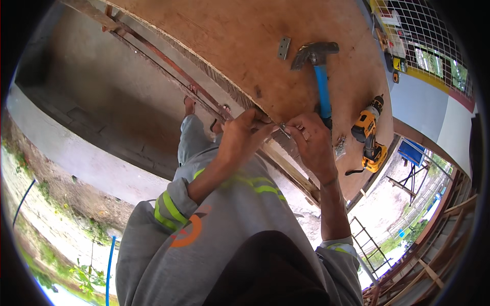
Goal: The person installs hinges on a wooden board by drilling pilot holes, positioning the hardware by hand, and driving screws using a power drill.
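Note:
At the near edge of a brown wooden panel (245, 49), both hands work close together. My right hand (314, 143) pinches a small metal piece (284, 131), perhaps a hinge or a screw, against the panel's edge. My left hand (240, 134) is just beside it, thumb and fingertips at the edge; what lies between them is hidden. Beyond my right hand lies a claw hammer (322, 86) with a blue handle. A metal butt hinge (283, 48) rests flat left of the hammer's head. A small clear bag of screws (340, 147) sits right of my right hand.
A yellow and black cordless drill (369, 134) lies on the panel's right side. A tape measure (396, 77) is on the surface past it. Wooden framing (168, 63) runs below the panel's left edge. White wire mesh (425, 30) stands at the upper right.

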Demonstrator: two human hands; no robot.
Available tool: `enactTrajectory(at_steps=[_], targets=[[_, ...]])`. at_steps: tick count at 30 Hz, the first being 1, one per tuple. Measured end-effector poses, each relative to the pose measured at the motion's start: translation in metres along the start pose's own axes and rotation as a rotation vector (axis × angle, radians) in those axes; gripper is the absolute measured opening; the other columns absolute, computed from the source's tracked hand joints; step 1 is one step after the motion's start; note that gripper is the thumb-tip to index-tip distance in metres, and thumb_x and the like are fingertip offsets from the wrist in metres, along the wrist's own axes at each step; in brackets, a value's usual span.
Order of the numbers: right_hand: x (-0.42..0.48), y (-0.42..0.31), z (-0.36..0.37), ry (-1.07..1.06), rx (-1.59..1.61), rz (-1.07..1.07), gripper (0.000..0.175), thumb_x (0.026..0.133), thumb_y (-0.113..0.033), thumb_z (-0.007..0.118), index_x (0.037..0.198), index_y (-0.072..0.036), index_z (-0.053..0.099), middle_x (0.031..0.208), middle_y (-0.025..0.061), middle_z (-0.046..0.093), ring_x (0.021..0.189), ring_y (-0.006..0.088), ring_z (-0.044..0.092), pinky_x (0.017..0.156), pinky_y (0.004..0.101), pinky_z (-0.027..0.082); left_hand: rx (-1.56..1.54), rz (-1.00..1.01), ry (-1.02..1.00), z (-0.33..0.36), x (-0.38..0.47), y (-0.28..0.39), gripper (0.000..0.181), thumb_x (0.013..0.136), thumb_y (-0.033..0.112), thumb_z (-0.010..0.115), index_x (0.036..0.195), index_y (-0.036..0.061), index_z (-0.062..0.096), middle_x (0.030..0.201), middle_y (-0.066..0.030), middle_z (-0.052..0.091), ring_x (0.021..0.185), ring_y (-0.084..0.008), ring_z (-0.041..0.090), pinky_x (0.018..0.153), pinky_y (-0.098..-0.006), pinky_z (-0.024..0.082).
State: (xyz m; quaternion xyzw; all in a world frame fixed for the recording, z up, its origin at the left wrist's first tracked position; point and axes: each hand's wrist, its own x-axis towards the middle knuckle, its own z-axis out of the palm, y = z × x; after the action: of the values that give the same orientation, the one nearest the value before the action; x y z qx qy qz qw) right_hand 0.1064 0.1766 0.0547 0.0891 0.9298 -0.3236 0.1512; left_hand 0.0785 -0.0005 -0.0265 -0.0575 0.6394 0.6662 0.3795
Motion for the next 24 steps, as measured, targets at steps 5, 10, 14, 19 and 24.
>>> enactTrajectory(at_steps=[5,10,14,19,24], targets=[[0.003,-0.002,-0.002,-0.019,-0.01,0.036,0.006,0.092,-0.009,0.068,0.093,-0.003,0.067,0.09,0.0143,0.064,0.091,0.0329,0.061,0.08,0.0428,0.048,0.018,0.046,0.03,0.002,0.003,-0.001,0.027,0.09,0.016,0.079,0.103,-0.0058,0.068,0.088,-0.0118,0.078,0.081,-0.0107,0.073,0.072,-0.026,0.055],[0.007,-0.004,-0.003,-0.052,-0.052,0.064,0.008,0.092,-0.011,0.069,0.092,-0.003,0.068,0.09,0.0137,0.064,0.09,0.0318,0.062,0.078,0.0423,0.049,0.044,0.073,0.039,0.001,0.006,-0.004,0.028,0.088,0.016,0.081,0.101,-0.0052,0.069,0.089,-0.0122,0.078,0.081,-0.0129,0.075,0.071,-0.0276,0.057],[0.014,-0.012,-0.003,-0.096,-0.023,0.069,0.007,0.089,-0.006,0.072,0.094,-0.001,0.069,0.089,0.0118,0.066,0.084,0.0249,0.063,0.075,0.0362,0.05,-0.026,0.098,0.058,0.0,0.006,-0.016,0.027,0.088,0.019,0.081,0.1,-0.0017,0.069,0.084,-0.0136,0.078,0.078,-0.0167,0.076,0.07,-0.0316,0.058],[0.015,-0.005,-0.004,-0.169,-0.053,0.079,0.008,0.089,-0.005,0.072,0.093,0.0,0.068,0.089,0.0069,0.068,0.081,0.0124,0.061,0.075,0.0273,0.048,0.049,0.175,0.093,0.004,0.005,-0.033,0.028,0.087,0.025,0.08,0.098,0.0027,0.069,0.08,-0.0172,0.075,0.076,-0.0324,0.075,0.069,-0.0387,0.059],[0.017,-0.005,-0.012,-0.243,-0.165,0.265,0.009,0.086,-0.005,0.07,0.094,-0.002,0.068,0.087,0.0077,0.065,0.082,0.0164,0.061,0.077,0.0319,0.047,0.005,0.222,0.133,0.008,-0.001,-0.039,0.032,0.087,0.027,0.079,0.102,0.0042,0.062,0.073,-0.0175,0.071,0.074,-0.0387,0.073,0.067,-0.0466,0.057]])
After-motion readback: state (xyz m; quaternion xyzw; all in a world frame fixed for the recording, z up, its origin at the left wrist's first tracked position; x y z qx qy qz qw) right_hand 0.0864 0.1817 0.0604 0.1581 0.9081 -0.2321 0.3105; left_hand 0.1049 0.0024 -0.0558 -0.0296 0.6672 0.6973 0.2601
